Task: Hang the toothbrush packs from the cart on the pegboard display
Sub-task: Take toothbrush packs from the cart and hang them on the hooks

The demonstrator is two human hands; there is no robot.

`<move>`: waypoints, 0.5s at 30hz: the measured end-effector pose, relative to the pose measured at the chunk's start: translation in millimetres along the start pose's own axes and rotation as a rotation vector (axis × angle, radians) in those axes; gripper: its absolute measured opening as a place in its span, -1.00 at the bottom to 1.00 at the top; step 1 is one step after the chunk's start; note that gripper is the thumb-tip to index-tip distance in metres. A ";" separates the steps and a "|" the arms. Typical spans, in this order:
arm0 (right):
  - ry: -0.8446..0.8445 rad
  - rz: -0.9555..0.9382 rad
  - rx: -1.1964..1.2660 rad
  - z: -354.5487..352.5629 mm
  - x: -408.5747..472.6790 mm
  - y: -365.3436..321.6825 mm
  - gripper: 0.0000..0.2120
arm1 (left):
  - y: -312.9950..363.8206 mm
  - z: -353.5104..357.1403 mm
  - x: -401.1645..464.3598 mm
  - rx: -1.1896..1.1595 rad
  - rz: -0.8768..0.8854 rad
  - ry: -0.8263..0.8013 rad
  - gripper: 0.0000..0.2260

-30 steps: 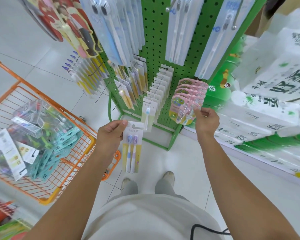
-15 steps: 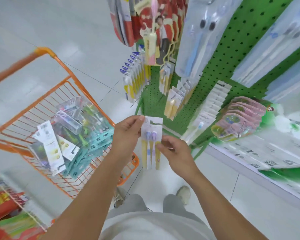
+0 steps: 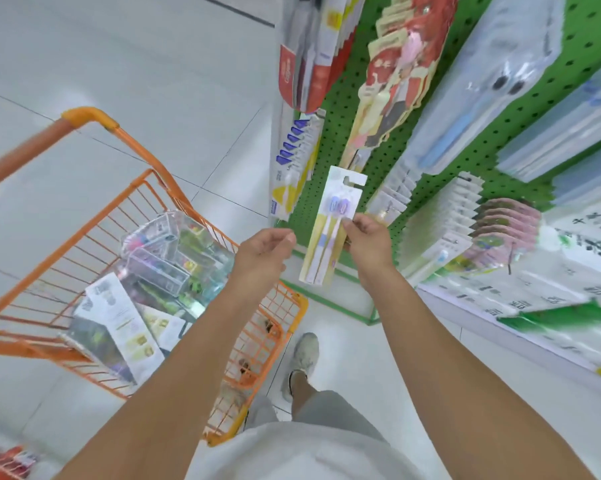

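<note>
My right hand (image 3: 366, 237) pinches a two-brush toothbrush pack (image 3: 330, 230) by its right edge, holding it upright in front of the green pegboard display (image 3: 371, 157). The pack has a white card with a hang hole at the top and yellow-handled brushes. My left hand (image 3: 266, 247) hovers just left of the pack with fingers loosely curled, holding nothing. The orange wire cart (image 3: 94, 216) stands at the left, with several toothbrush packs (image 3: 153, 275) heaped inside.
The pegboard carries many hung packs: blue-and-yellow ones (image 3: 292, 168) at its left edge, white ones (image 3: 444, 223) and pink ones (image 3: 503, 230) lower right. Stacked tissue packs (image 3: 569, 271) lie at the right. My feet (image 3: 302, 358) stand on white tiled floor.
The left hand has let go of the pack; the right hand now holds it alone and has lifted it toward the pegboard. The view has swung left and up.
</note>
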State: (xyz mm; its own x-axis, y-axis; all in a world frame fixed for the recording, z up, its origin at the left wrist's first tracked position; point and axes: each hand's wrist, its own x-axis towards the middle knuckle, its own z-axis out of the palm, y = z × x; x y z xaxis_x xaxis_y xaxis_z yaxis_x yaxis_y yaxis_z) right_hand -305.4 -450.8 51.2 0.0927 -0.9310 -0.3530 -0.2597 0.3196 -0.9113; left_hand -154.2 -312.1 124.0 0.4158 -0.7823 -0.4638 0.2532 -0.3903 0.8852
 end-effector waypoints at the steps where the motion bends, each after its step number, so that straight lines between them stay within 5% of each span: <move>1: 0.019 0.020 -0.013 2.4 10.0 2.1 -0.64 | 1.1 0.4 1.4 0.005 -0.007 -0.005 -0.84; 15: 0.107 0.190 -0.015 19.1 54.6 15.7 -0.84 | 1.3 -10.6 32.4 0.021 -0.121 0.086 -0.89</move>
State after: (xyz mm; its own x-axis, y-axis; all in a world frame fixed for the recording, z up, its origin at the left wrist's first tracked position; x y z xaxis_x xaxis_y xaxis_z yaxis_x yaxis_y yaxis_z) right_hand -286.1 -493.3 13.6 -0.0615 -0.8677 -0.4932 -0.2776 0.4896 -0.8266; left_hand -131.1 -332.8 109.8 0.4570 -0.6846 -0.5679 0.2882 -0.4900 0.8227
